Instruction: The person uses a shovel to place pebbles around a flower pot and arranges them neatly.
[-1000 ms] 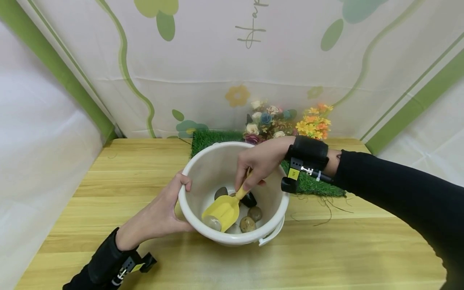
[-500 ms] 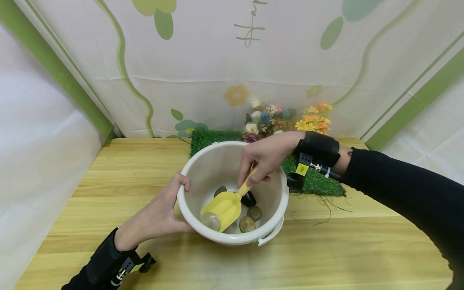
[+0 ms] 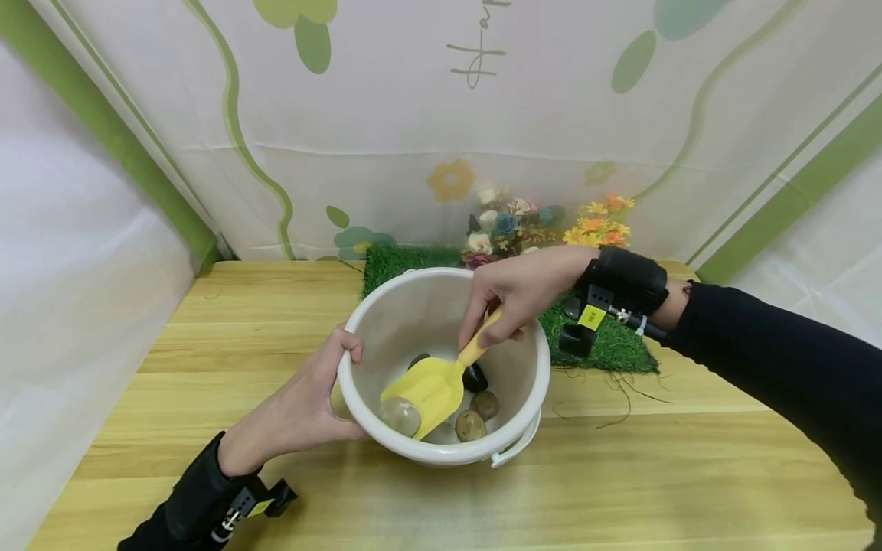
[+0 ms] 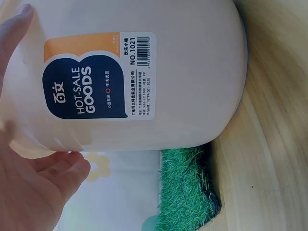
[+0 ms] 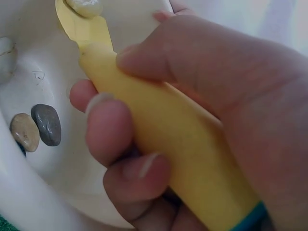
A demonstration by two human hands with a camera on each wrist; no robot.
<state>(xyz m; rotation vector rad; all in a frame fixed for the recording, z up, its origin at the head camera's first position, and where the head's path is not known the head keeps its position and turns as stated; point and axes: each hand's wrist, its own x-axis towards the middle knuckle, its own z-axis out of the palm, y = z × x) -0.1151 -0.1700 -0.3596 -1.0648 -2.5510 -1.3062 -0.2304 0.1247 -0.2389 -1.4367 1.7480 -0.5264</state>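
My left hand [image 3: 313, 402] grips the side of the white bucket [image 3: 444, 454], with fingertips hooked over its left rim. In the left wrist view the thumb [image 4: 17, 26] lies along the labelled outer wall. Reaching into the bucket, my right hand [image 3: 517, 295] holds a yellow toy shovel [image 3: 437, 383] by its handle, the blade sloping down to the left. A pale translucent stone [image 3: 401, 416] lies at the blade's tip. Around the blade, on the bucket floor, are a black stone [image 3: 475, 378], a speckled tan stone [image 3: 471, 425], a brown stone [image 3: 485, 405] and a partly covered grey one [image 3: 418, 359].
The bucket's white carrying handle [image 3: 520, 442] hangs down at the right front. Behind the bucket lies an artificial grass mat [image 3: 406, 264] with mixed flowers [image 3: 506, 224] and orange-yellow flowers [image 3: 598, 222]. A printed cloth [image 3: 358, 115] backs the wooden table [image 3: 241, 337].
My right hand has shifted to the right and slightly up, drawing the shovel along. The pale stone now shows more fully at the blade's tip. My left hand keeps its grip on the bucket.
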